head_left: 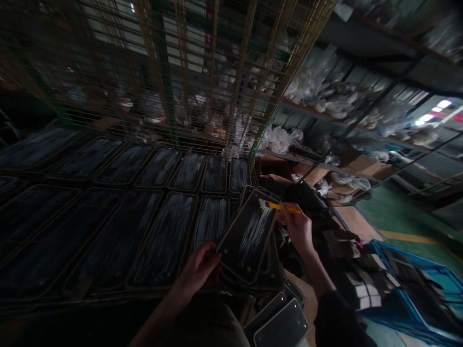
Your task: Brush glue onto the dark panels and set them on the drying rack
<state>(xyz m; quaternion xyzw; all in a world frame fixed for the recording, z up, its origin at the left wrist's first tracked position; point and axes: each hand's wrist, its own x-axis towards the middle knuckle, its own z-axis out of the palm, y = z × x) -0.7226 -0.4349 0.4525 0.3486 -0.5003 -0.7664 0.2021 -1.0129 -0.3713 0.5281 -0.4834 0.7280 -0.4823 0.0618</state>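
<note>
In my right hand [297, 225] is a brush [277, 206] with a yellow handle and pale bristles, its tip against the upper part of a dark rectangular panel [235, 236]. White streaks run lengthwise down that panel's face. My left hand [200, 267] pinches the panel's lower left edge between thumb and fingers. The panel has rounded corners, a light rim and small round marks near its ends. It lies tilted on top of other similar dark panels.
Two rows of streaked dark panels [164, 241] cover the surface to the left, before a wire mesh rack [217, 72]. More panels [284, 325] sit low in front. Shelves with plastic-wrapped goods [282, 140] stand behind; a blue crate [415, 308] is on the right.
</note>
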